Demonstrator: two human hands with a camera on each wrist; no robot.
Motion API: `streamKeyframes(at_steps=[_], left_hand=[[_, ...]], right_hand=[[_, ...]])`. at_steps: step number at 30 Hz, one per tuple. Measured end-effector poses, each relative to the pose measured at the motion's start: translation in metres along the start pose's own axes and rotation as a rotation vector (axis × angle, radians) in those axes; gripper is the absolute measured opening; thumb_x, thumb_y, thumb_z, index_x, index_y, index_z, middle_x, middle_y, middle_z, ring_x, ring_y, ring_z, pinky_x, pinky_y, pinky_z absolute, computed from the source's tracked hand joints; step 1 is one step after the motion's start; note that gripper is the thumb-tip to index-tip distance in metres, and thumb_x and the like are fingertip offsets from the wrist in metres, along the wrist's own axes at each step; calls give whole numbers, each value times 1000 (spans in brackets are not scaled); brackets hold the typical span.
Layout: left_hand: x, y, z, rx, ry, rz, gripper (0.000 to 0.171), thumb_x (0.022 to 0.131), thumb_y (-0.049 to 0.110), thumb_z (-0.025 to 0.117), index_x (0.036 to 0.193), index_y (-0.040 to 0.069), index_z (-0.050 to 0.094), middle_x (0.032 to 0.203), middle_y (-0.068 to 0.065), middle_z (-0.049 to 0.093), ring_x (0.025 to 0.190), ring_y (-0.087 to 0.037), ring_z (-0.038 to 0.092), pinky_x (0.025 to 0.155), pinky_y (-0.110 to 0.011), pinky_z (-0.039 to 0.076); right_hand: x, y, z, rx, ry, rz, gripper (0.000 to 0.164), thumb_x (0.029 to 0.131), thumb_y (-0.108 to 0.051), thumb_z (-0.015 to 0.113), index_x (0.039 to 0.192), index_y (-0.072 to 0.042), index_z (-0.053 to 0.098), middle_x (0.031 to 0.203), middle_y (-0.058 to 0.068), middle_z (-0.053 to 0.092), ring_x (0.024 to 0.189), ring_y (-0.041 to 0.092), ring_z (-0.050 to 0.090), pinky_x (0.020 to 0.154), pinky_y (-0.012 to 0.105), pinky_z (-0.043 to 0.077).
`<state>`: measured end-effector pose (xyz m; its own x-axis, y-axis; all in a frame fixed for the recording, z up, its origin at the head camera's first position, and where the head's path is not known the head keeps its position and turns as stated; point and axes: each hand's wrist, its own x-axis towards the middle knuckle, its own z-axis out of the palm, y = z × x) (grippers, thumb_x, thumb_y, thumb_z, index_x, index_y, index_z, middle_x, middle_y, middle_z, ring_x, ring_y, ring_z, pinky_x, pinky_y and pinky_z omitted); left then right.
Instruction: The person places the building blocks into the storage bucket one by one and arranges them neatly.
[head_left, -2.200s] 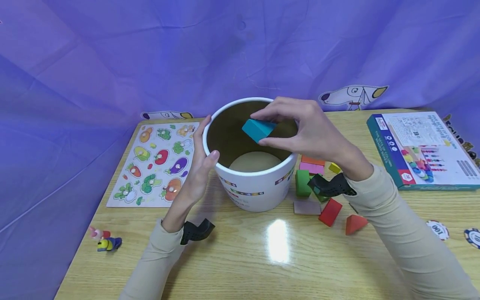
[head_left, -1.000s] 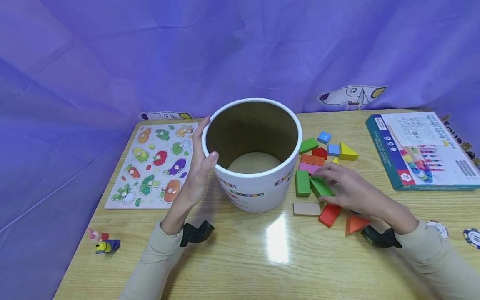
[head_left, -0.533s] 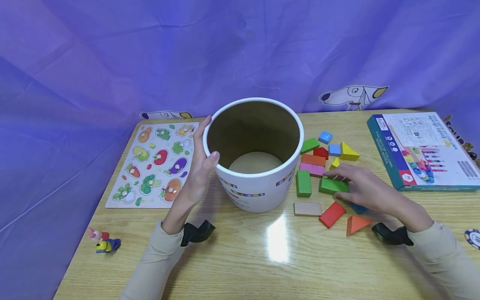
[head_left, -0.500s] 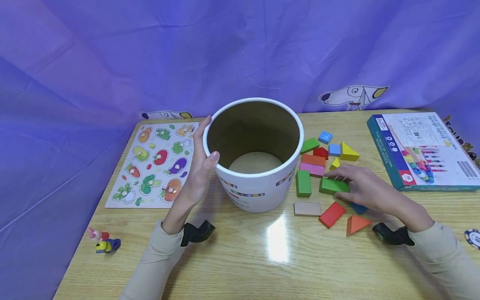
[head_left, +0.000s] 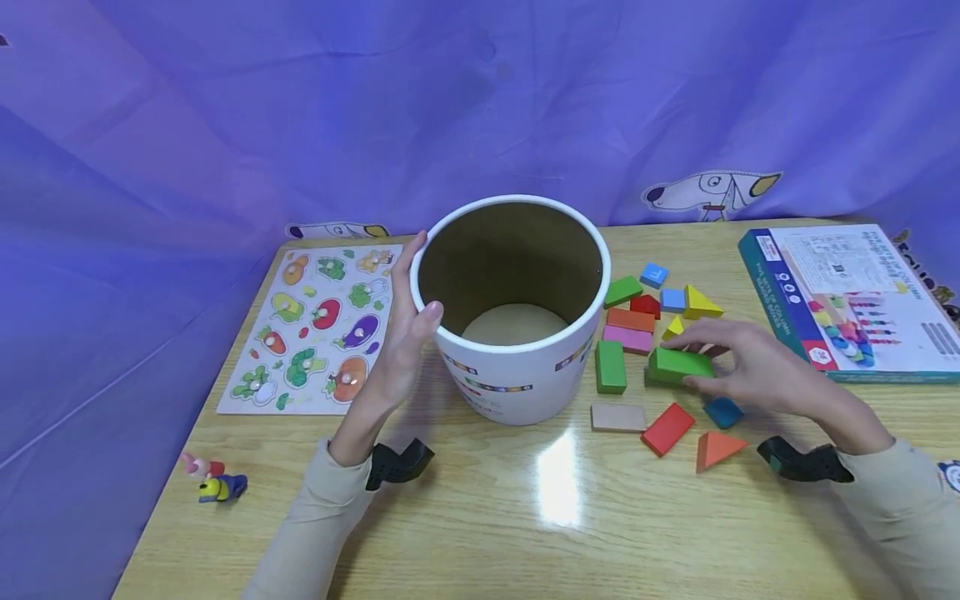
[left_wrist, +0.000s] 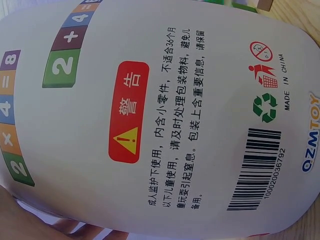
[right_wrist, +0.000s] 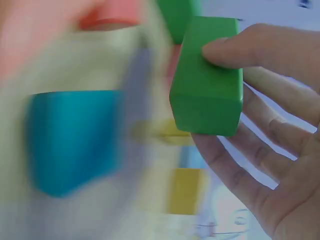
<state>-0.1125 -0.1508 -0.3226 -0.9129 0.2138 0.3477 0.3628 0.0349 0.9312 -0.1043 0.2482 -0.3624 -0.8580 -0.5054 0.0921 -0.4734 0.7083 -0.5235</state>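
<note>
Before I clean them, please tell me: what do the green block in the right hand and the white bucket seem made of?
The green block looks like painted wood, satin finish: even colour, slightly rounded edges; plastic is possible. The white bucket may be coated cardboard or plastic: smooth printed wall, brownish inside.

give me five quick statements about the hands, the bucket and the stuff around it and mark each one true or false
1. The right hand holds a green rectangular block. True.
2. The red rectangular block is inside the white cylindrical bucket. False: it lies on the wooden table, to the bucket's right.
3. The left hand touches the bucket. True.
4. The white board with vegetable pictures lies to the right of the bucket. False: it lies to the left.
5. A black barcode is printed on the bucket's outside. True.
</note>
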Motion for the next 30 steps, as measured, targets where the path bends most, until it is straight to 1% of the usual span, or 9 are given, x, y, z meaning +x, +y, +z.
streamKeyframes(at_steps=[2,4,7,11,13,14,18,25,30], left_hand=[[0,0,0,1,4,1,95,82,70,56,155,29,11,157,7,17,143,-22,25,110,-65,30],[1,1,0,1,10,3,95,82,71,56,155,28,12,158,7,17,143,-23,25,110,-66,30],[1,1,0,-7,17,2,98,80,73,56,155,28,13,158,6,17,143,-24,25,110,-66,29],[0,1,1,-24,14,-4,98,80,72,57,155,28,12,158,6,18,142,-24,26,110,-65,29],[0,0,1,-26,14,-4,98,80,72,57,155,28,12,157,6,18,142,-24,26,110,-65,29],[0,0,1,-25,14,-3,98,80,72,57,155,28,12,158,5,18,142,-24,26,111,-65,30],[1,-1,1,-11,10,5,98,80,72,57,155,27,12,158,4,17,143,-25,24,110,-65,30],[1,-2,1,-8,2,4,99,80,73,56,155,27,11,157,5,17,142,-23,25,108,-66,32],[0,-2,0,-7,0,12,98,81,71,56,155,27,11,157,4,18,142,-24,26,108,-66,32]], right_hand=[[1,-6,-13,19,69,-31,49,71,-6,85,117,-17,70,108,-4,68,90,0,60,75,17,53],[4,-14,-27,38,154,-99,54,67,2,85,116,-16,70,107,-6,67,89,-5,59,76,12,51],[12,-30,-51,88,261,-205,62,60,15,83,116,-9,70,108,-10,65,92,-6,60,80,5,47],[25,-60,-77,215,340,-278,64,58,26,78,117,4,66,110,-1,65,96,6,61,89,10,49],[35,-75,-83,331,371,-331,60,60,27,75,116,11,65,111,8,66,97,13,62,92,15,50],[41,-83,-85,374,376,-353,58,61,27,74,116,12,64,109,12,65,97,16,61,93,17,50],[67,-108,-82,480,371,-450,53,65,25,73,115,10,66,108,13,66,97,19,63,93,21,51],[103,-136,-68,386,323,-453,51,70,12,79,118,-4,69,106,2,67,98,11,61,90,18,51],[113,-144,-63,400,303,-454,45,74,8,78,116,-5,70,108,3,68,98,11,62,88,20,53]])
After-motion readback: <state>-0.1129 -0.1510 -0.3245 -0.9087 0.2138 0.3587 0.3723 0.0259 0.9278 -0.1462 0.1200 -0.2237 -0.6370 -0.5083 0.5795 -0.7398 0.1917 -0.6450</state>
